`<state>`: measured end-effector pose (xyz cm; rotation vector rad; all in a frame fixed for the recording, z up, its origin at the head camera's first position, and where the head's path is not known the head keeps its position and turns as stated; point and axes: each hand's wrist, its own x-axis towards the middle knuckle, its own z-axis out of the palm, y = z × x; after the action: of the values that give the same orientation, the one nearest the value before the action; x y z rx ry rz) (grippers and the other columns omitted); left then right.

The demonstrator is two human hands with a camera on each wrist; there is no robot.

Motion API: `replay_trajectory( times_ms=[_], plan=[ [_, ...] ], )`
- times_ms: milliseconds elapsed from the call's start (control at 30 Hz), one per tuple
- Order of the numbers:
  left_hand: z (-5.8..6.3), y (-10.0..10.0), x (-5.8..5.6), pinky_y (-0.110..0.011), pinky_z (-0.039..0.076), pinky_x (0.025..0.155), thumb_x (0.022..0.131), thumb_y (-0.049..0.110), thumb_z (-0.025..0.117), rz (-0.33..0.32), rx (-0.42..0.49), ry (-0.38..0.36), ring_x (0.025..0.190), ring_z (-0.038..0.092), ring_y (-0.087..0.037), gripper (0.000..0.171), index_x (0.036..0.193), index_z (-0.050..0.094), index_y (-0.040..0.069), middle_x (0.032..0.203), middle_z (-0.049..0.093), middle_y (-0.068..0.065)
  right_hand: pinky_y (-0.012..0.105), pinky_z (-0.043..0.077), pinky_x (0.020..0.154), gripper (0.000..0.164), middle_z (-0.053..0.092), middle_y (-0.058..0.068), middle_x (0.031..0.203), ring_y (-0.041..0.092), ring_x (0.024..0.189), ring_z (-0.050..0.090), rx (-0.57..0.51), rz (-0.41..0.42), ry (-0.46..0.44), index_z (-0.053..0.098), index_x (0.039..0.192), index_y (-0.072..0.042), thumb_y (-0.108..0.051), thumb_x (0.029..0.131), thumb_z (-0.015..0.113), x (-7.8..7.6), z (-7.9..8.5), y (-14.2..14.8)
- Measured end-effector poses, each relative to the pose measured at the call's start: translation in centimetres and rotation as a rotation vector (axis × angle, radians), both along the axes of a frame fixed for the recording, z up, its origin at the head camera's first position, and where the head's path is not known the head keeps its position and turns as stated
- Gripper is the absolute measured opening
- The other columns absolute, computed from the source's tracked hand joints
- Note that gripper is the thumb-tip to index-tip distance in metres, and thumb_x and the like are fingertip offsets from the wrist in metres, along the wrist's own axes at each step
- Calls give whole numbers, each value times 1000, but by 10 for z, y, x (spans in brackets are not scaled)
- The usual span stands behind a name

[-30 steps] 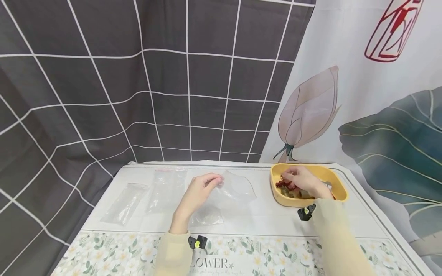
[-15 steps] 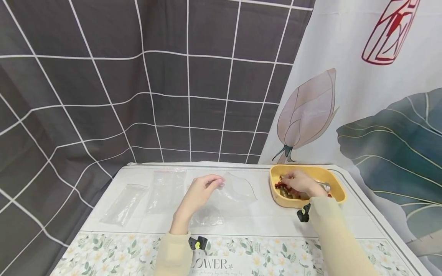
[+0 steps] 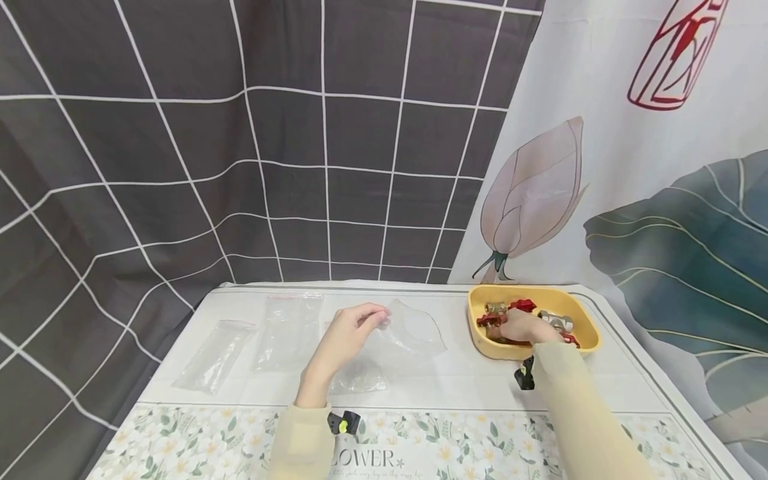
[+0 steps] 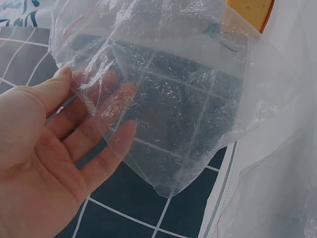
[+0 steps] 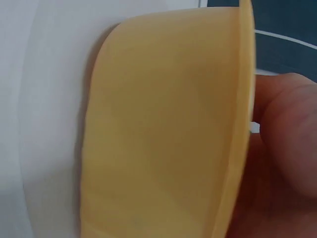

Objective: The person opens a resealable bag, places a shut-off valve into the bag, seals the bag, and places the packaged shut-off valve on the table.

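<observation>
Between thumb and fingers, my left hand [image 3: 343,339] pinches a clear plastic bag [image 3: 414,327]; in the left wrist view the bag [image 4: 173,104] hangs spread over the fingertips. My right hand [image 3: 527,327] reaches down into a yellow plastic basin [image 3: 504,352] among metal valves. A valve with a red handle [image 3: 522,305] and a silver fitting [image 3: 557,322] lie around it. From the right wrist, the basin wall [image 5: 163,124] hides the fingertips, so I cannot tell whether they grip a valve.
Flat clear bags lie on the white tablecloth: one bag [image 3: 216,357] at far left, a larger bag [image 3: 291,332] beside it, and a small bag [image 3: 359,377] near the left wrist. A dark grid curtain [image 3: 288,147] hangs behind the table.
My right hand has moved lower into the basin, its fingers now hidden among the valves, and more valves show behind it. The left hand holds the bag in the same place.
</observation>
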<state>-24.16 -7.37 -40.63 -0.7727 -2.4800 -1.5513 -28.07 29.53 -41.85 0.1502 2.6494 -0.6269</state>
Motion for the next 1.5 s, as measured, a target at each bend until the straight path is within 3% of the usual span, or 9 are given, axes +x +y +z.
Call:
replay_trajectory(
  times_ms=[100,233,367,500,733,900,1033,1267,1500],
  plan=[
    [0,1,0,-38,51,93,101,29,55,0,-2,-3,100,66,-14,26,113,71,11,102,72,4,60,39,98,59,52,33,127,39,104,51,10,22,-18,46,130,16,-25,92,64,1,2,-1],
    [0,2,1,-37,51,93,101,28,55,-1,-1,-2,99,67,-14,25,112,71,12,101,72,3,59,39,98,51,53,32,125,40,104,51,8,48,-17,48,129,16,-15,91,60,2,2,-4],
    [-1,2,1,-37,51,93,101,27,55,-4,-2,-4,100,66,-15,24,112,71,13,102,72,3,63,33,103,55,44,36,136,45,116,47,35,78,-24,43,134,16,-16,92,57,4,0,-5],
    [-1,3,1,-36,51,93,101,27,55,-2,-10,4,100,66,-14,24,112,71,13,102,72,4,61,37,101,54,47,35,133,42,111,50,89,98,-13,45,132,16,-19,92,55,4,-1,-8],
    [-4,1,0,-38,51,92,101,30,55,-11,-12,-1,99,67,-15,26,113,70,13,101,72,3,61,40,97,56,51,32,130,40,107,51,85,30,-5,47,132,14,-22,91,59,6,-5,-10],
    [-5,0,-1,-38,51,92,102,31,53,-11,-17,8,98,67,-15,28,114,70,13,101,72,3,39,45,71,21,57,15,88,27,80,52,-70,-56,77,61,96,4,-16,89,67,7,-7,-5],
    [-3,-1,-2,-38,52,92,102,30,53,-15,-11,19,99,67,-15,27,114,70,12,102,72,2,31,36,61,19,50,5,72,21,68,47,-226,-133,153,59,78,-3,-13,89,71,7,-8,-1],
    [-4,-1,-2,-36,52,92,102,29,53,-11,-10,6,98,67,-14,27,114,70,12,103,72,2,29,45,61,22,60,8,84,20,72,54,-378,-239,210,62,92,0,-21,91,71,10,-6,1],
    [-6,-2,-4,-33,51,93,102,29,54,0,-11,-14,98,66,-10,26,113,70,13,102,72,5,39,57,73,22,60,15,99,21,78,60,-508,-311,269,55,106,3,-15,96,63,17,9,0]
  ],
)
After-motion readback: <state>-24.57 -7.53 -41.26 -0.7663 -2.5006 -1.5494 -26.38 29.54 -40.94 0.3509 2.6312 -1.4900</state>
